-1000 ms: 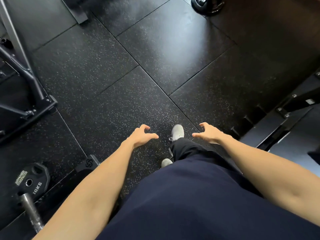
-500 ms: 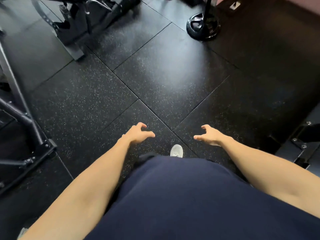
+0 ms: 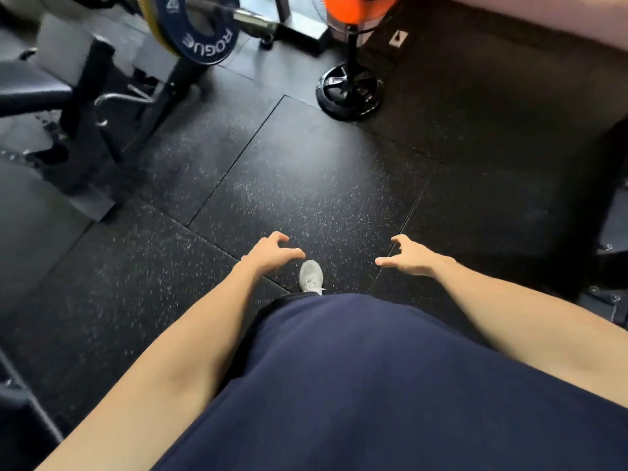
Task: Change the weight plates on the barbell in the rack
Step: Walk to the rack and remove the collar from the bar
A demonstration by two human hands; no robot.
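Observation:
A dark blue weight plate marked 20 hangs on a barbell at the top left, with a yellow plate behind it. The bar's steel sleeve sticks out to the right of the plates. My left hand and my right hand float in front of me over the floor, far from the plates. Both have loosely curled fingers and hold nothing.
A black bench and rack legs fill the upper left. A fan stand with a round black base and orange head stands at top centre. Black speckled rubber tiles lie ahead. Dark equipment lines the right edge.
The view has swung up and forward as I walk: the barbell with its blue and yellow plates and the fan have come into sight. My hands keep the same loose pose.

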